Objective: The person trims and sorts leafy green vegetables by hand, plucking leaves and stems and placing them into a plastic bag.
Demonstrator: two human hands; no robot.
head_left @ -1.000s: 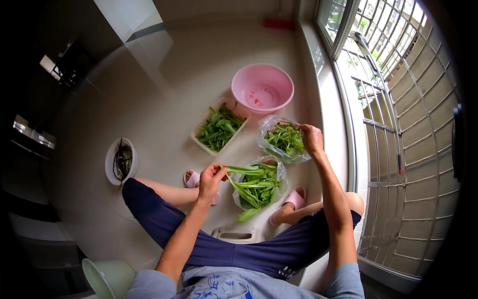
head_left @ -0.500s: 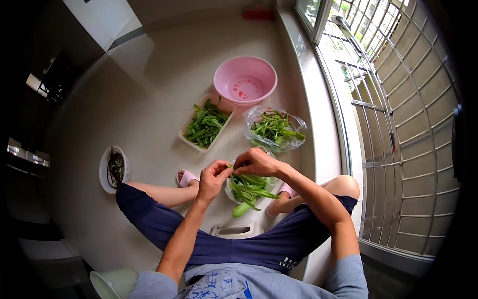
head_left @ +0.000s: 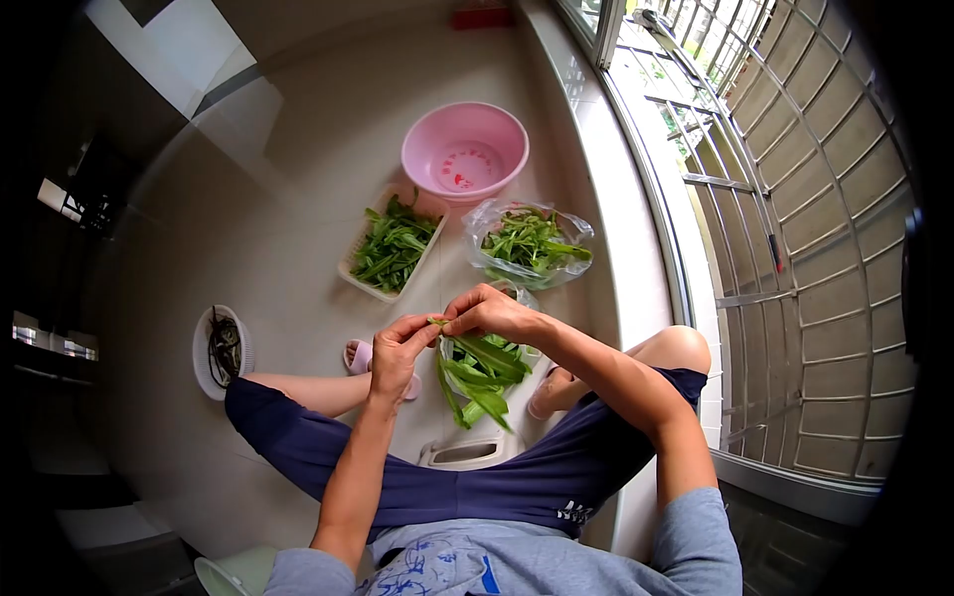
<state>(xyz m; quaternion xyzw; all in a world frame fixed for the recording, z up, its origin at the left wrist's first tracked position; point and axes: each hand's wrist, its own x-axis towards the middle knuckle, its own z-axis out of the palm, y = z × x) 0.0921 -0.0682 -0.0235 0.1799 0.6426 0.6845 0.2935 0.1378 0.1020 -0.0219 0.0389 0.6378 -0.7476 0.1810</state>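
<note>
My left hand is closed, thumb and fingertips pinching the pale stem end of some leafy greens. My right hand meets it there, its fingers closed round the same stem. Long green leaves hang below both hands, between my knees. Underneath them is a clear plastic bag, mostly hidden by the leaves and my right hand. Beyond my hands, a pale plastic basket contains more greens, and another clear bag of greens lies to its right.
A pink basin stands behind the basket. On the left is a white round basket with dark, stringy scraps. A low stool sits between my legs. To the right run a window ledge and metal bars. A pale green bucket is at lower left.
The view has shifted slightly, moving the basin and baskets in frame. The leaves in my hands now hang lower and more apart, while both hands keep their pinch on the stem.
</note>
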